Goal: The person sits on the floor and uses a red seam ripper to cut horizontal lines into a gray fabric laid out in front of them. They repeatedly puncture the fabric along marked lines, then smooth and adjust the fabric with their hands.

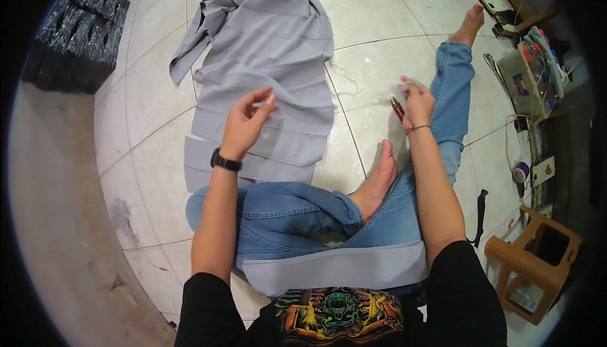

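My left hand (244, 126), with a black watch on its wrist, hovers over the grey cloth pieces (265, 62). Its thumb and fingers are drawn together; whatever may be between them is too small to make out. My right hand (418, 103) is raised beside my stretched-out leg, its fingers bent and their tips smeared by motion. From its palm side stick out small red-handled thread snips (397, 109) with dark points. The cloth pieces lie overlapped in a long row on the floor, curling at the far end. Across my lap rests a grey cloth strip (335, 270).
Loose thread (346, 80) trails from the cloth onto the tiled floor (373, 56). A brown plastic stool (537, 252) stands at the right, near a box of bottles (528, 78). Dark plastic-wrapped stacks (79, 31) sit at the far left by the wall (50, 189).
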The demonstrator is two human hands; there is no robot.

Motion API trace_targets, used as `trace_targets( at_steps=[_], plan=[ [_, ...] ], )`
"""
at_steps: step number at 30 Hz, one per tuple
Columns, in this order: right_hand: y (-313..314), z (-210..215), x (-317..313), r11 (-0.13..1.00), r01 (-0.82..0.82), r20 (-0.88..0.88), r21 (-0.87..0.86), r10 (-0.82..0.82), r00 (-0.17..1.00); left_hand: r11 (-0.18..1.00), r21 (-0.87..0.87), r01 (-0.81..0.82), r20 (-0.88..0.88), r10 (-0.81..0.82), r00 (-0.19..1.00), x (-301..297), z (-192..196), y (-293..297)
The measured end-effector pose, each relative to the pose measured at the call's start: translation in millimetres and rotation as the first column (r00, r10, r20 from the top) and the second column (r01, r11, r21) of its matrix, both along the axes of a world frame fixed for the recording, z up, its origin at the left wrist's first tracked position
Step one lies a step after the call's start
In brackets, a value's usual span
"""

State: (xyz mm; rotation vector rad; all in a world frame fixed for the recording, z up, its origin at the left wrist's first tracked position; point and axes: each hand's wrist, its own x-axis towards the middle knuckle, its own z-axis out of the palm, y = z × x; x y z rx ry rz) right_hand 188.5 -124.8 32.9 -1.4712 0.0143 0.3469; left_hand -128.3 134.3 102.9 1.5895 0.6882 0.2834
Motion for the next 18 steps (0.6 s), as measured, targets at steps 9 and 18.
trace_targets(
  at_steps=[9,18],
  plan=[
    [32,-20,-54,0.721,-0.353,0.419,-0.596,0.654,0.63,0.729,0.576,0.37,-0.724,0.244,0.646,7,-66,-4],
    [46,-15,-85,0.551,-0.265,0.519,-0.792,0.835,0.183,0.825,0.388,0.41,-0.894,0.228,0.386,3,-31,-2]
  ],
)
